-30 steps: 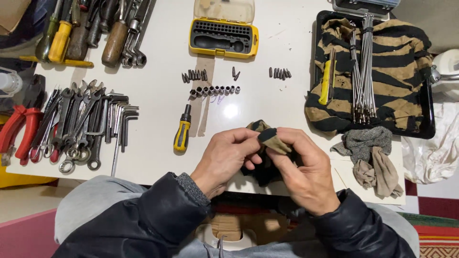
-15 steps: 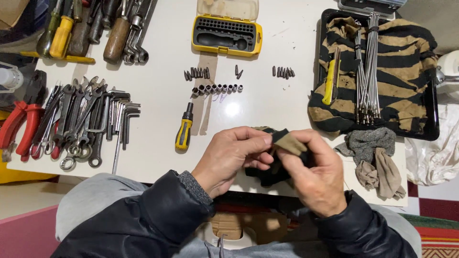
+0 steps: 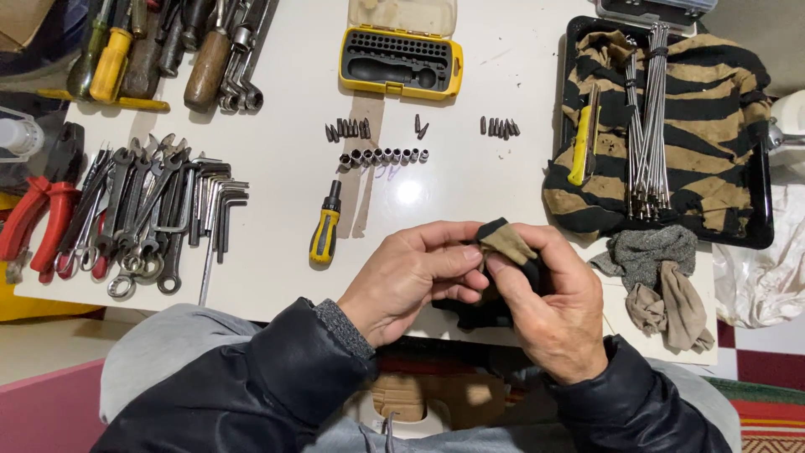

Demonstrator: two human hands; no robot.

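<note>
both hands meet over the near edge of the white surface (image 3: 277, 210). left hand (image 3: 411, 281) and right hand (image 3: 553, 310) are each closed on a dark rag (image 3: 503, 281) w/ a tan patch on top, fingers pinching the cloth between them. something small may be wrapped inside, can't tell what.

judging by the grip, it's a wipe/rub w/ the cloth. to do it well: keep the rag bunched tight so the pads press thru it, turn the cloth to a fresh spot now & then, and hold it all over the surface, not past the edge, so anything small that slips lands there and not in the lap.

around it: a short screwdriver (image 3: 325, 228) w/ yellow-black handle lies just left of the hands. rows of small bits (image 3: 348, 129) and sockets (image 3: 384, 156) lie further up. grey & beige rags (image 3: 658, 281) lie just right of the hands.

packages: a yellow bit case (image 3: 401, 60), rectangular, stands open at top centre, pale lid flipped back, black insert inside. a black tray (image 3: 759, 226) at right holds a tan-black striped cloth (image 3: 704, 101) w/ a bundle of thin metal rods (image 3: 646, 126) on it. no readable labels or signs.
</note>
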